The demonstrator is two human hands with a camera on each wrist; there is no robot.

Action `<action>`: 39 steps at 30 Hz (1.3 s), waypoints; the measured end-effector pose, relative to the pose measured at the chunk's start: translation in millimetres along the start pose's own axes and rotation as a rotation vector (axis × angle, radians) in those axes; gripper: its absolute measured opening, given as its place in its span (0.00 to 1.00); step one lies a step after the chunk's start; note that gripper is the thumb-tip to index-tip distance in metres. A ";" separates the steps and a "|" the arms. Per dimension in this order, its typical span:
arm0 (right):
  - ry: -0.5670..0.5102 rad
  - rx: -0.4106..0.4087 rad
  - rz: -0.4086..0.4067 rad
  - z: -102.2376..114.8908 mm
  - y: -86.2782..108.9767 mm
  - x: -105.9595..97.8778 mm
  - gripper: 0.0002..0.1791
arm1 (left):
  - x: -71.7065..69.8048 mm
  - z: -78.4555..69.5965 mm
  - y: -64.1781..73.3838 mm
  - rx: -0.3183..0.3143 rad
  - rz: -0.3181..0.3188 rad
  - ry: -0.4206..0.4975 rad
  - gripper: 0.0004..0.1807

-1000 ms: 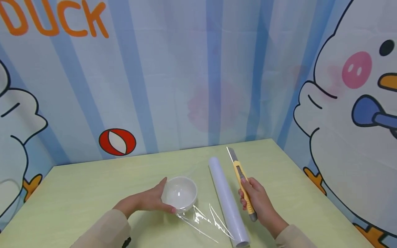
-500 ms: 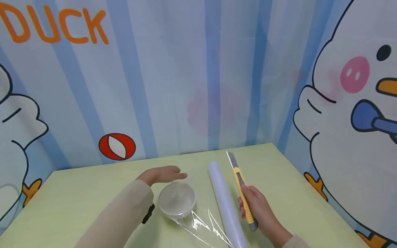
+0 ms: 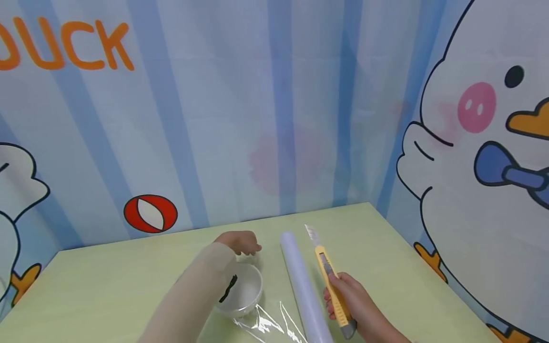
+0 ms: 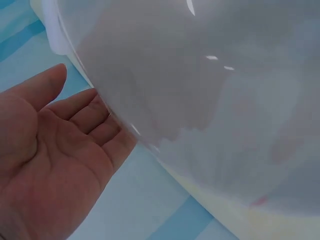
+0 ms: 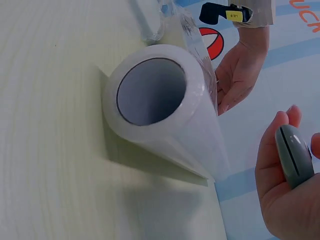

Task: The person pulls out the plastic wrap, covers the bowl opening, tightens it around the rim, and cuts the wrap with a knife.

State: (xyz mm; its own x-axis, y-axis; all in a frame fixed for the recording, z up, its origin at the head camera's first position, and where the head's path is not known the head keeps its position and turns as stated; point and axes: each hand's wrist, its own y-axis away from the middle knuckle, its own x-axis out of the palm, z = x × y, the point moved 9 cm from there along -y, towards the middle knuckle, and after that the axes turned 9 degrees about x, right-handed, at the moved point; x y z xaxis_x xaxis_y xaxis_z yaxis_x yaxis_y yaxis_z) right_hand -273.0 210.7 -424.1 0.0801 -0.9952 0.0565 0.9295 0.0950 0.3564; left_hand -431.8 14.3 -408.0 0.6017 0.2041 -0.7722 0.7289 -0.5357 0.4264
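Nearest, on the side of the bowl toward the person and to its right, a creased sheet of clear film (image 3: 268,324) spreads toward the roll (image 3: 302,286), which lies to the right of the bowl. Nothing visible pins the roll, so a tug on the film could turn it, slacken the sheet or drag the bowl along.

Farther right of the bowl, past the roll, the right hand (image 3: 353,297) grips a yellow utility knife (image 3: 324,264), its bare blade (image 3: 312,233) pointing away from the person. If the hands drew together carelessly, that edge could nick fingers or slit the film in the wrong place.

The white bowl (image 3: 248,288) stands on the table (image 3: 128,286), its left side crossed by the left sleeve (image 3: 193,290) and a dark strap (image 3: 228,288); either could brush the film and pull it askew.

Just beyond the bowl is the left hand (image 3: 240,242). The head view hides its palm; the left wrist view shows it relaxed, thumb apart, fingertips hidden behind the film's edge, so how firmly they touch cannot be told. Only the right wrist view looks into the roll's hollow core (image 5: 151,91).
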 end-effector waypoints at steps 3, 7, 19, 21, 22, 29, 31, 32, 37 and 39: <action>-0.002 -0.007 0.017 -0.2 1.0 2.8 0.23 | 3.0 -2.9 -4.1 -0.007 0.003 0.006 0.17; 0.003 -0.023 0.020 2.0 1.5 6.5 0.26 | 1.4 -5.6 -9.3 -0.006 -0.045 -0.049 0.18; 0.102 -0.024 0.085 18.7 -11.5 32.1 0.22 | -16.8 -11.7 -9.9 -0.014 -0.231 -0.107 0.08; 0.144 -0.016 0.062 26.7 -19.2 37.5 0.19 | -16.5 -10.9 -11.6 -0.024 -0.235 -0.102 0.08; 0.165 -0.013 0.046 31.0 -23.8 40.3 0.18 | -16.1 -10.3 -12.8 -0.033 -0.234 -0.091 0.08; 0.369 0.000 -0.125 48.8 -66.7 54.3 0.14 | -9.2 -4.7 -20.3 -0.100 -0.186 -0.032 0.13; 0.476 -0.012 -0.186 53.3 -77.9 55.9 0.14 | -10.1 -5.3 -20.7 -0.105 -0.186 -0.030 0.13; 0.521 -0.019 -0.210 55.4 -82.8 56.8 0.15 | -11.0 -5.8 -20.7 -0.102 -0.187 -0.036 0.14; 0.629 -0.033 -0.242 58.7 -99.5 67.6 0.16 | -13.3 -5.7 -18.3 -0.120 -0.196 -0.074 0.15; 0.678 -0.038 -0.228 57.7 -101.4 73.1 0.16 | -12.3 -5.7 -16.2 -0.132 -0.196 -0.075 0.15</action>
State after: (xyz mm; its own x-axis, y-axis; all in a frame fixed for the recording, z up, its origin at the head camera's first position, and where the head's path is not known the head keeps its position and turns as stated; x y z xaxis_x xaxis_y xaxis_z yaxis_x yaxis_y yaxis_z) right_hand -382.2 129.7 -402.3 0.0770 -0.7871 -0.6119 0.9608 -0.1055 0.2565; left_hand -449.1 25.1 -402.8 0.4227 0.2298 -0.8766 0.8685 -0.3789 0.3195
